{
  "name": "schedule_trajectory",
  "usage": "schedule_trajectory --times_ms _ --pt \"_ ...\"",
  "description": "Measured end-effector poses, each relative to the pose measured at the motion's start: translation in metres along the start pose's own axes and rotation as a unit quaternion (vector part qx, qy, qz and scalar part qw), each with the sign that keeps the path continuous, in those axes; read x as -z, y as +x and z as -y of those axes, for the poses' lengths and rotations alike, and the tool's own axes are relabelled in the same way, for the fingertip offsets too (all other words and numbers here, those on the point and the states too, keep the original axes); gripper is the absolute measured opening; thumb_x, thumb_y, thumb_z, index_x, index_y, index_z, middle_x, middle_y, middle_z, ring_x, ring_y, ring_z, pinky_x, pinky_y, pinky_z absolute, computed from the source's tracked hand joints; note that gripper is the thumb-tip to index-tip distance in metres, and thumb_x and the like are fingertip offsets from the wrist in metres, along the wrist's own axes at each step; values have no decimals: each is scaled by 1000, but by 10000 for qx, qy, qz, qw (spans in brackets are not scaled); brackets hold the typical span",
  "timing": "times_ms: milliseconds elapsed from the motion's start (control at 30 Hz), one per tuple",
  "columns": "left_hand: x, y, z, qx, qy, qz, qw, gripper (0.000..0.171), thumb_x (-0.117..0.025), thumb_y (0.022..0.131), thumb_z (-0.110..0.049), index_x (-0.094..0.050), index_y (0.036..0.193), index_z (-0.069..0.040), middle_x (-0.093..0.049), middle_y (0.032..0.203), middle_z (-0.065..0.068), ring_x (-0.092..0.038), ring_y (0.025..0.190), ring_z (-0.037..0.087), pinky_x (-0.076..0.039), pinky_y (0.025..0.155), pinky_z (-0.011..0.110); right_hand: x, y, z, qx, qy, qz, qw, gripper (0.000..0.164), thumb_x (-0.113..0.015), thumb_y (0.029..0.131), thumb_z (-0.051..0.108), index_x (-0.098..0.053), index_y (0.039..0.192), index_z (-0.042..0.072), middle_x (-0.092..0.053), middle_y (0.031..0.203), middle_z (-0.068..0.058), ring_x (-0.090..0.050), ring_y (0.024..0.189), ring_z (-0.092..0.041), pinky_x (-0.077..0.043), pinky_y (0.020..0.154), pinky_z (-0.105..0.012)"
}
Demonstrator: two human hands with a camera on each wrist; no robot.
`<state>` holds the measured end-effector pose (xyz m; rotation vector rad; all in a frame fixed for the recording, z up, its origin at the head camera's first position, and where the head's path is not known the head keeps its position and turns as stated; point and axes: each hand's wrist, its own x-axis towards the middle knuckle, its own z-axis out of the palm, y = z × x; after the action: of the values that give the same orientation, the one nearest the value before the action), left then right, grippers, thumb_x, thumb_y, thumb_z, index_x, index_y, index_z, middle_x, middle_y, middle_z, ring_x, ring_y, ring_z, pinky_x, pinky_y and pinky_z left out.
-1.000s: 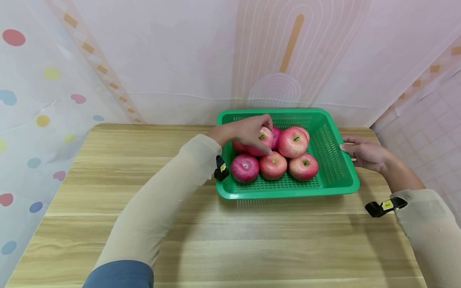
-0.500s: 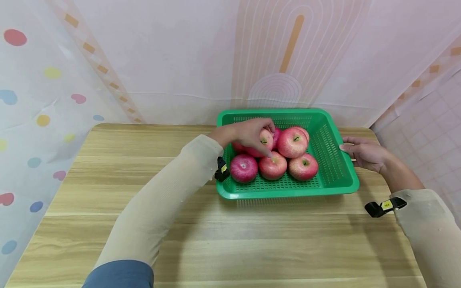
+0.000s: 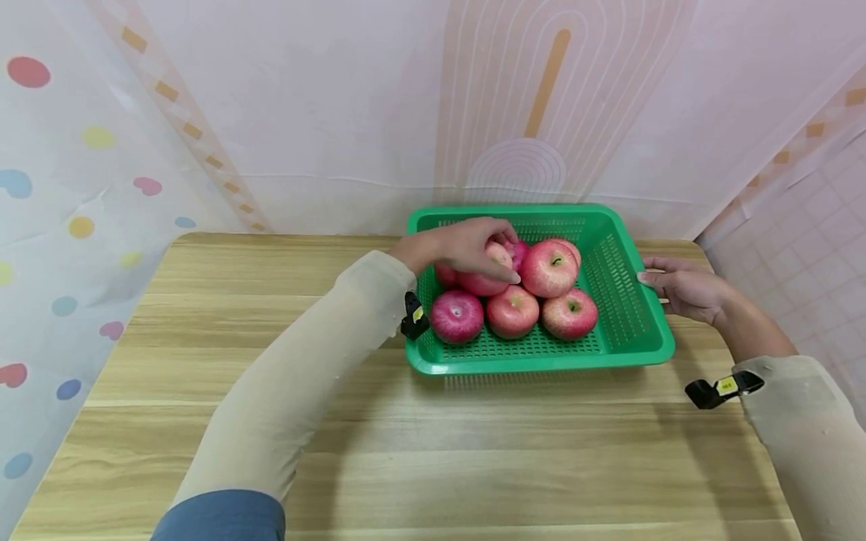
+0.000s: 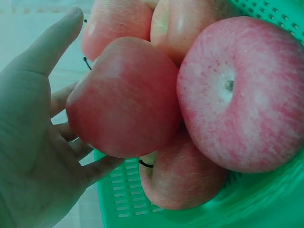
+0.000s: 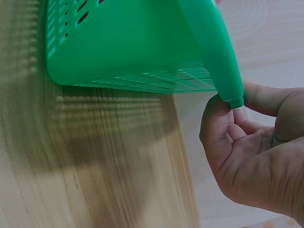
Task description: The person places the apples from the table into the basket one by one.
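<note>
Several red-pink apples [image 3: 550, 269] lie in a green plastic basket [image 3: 433, 367]. Over the apples at the basket's left side is my left hand [image 3: 467, 246], its fingers and thumb spread about one apple [image 4: 123, 97]. In the left wrist view the thumb stands off that apple, and a gap shows between palm and fruit. The fingers reach partly behind it, so whether their tips touch it is hidden. A darker apple [image 3: 457, 317] sits at the front left. My right hand [image 3: 690, 291] pinches the basket's right rim [image 5: 223, 61] between thumb and fingers.
The basket stands on a wood-grain table [image 3: 433, 458] close to the back wall [image 3: 352, 113], which is covered with patterned sheeting. A black wrist strap [image 3: 725, 386] sits on the right sleeve, another on the left sleeve.
The left thumb has lifted from over the front middle apple and shifted slightly right. The apple under the hand and the dark front-left apple have shifted slightly. My right hand stays on the rim.
</note>
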<state>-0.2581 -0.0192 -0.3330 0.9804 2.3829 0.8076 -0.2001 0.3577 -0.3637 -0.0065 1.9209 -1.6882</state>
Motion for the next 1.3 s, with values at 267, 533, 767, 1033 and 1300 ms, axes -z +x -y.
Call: schedule_trajectory --times_ms 267,533,767,1033,1300 --pt "10 -6 0 30 -84 -117 9999 59 -68 96 -45 -51 140 -9 -53 142 13 -47 134 25 -38 112 35 1 1 0 -25 -36 3 10000 24 -42 109 6 -63 113 17 -73 97 -1 -72 86 -13 -59 74 -32" --pt "28 -21 0 -144 -85 -493 9986 51 -64 100 -36 -53 137 -3 -54 140 17 -49 132 32 -38 113 39 -2 2 2 -196 -740 -180 9969 19 -42 110 11 -54 125 12 -72 97 7 -70 89 -8 -58 78 -32" --pt "50 -42 4 -200 -51 -732 9971 51 -62 102 -31 -51 139 1 -53 139 18 -47 133 34 -37 113 45 -5 0 12 -224 -2072 -391 9773 50 -41 111 17 -28 147 -14 -67 101 6 -66 89 -5 -58 80 -31" --pt "89 -78 10 7 462 -1223 9914 52 -61 102 -31 -50 140 2 -50 143 20 -46 132 35 -36 113 50 -8 -9 32 -38 -3628 -1065 9257 51 -47 109 22 -36 139 -17 -61 112 -28 -62 82 -14 -61 69 -37" --pt "125 -136 21 484 851 -1819 9784 57 -58 104 -33 -44 145 3 -46 147 22 -43 136 39 -34 112 58 11 -32 49 1225 -4784 -2906 8195 53 -56 104 27 -42 140 -10 -56 116 -37 -59 99 -49 -47 78 -57"
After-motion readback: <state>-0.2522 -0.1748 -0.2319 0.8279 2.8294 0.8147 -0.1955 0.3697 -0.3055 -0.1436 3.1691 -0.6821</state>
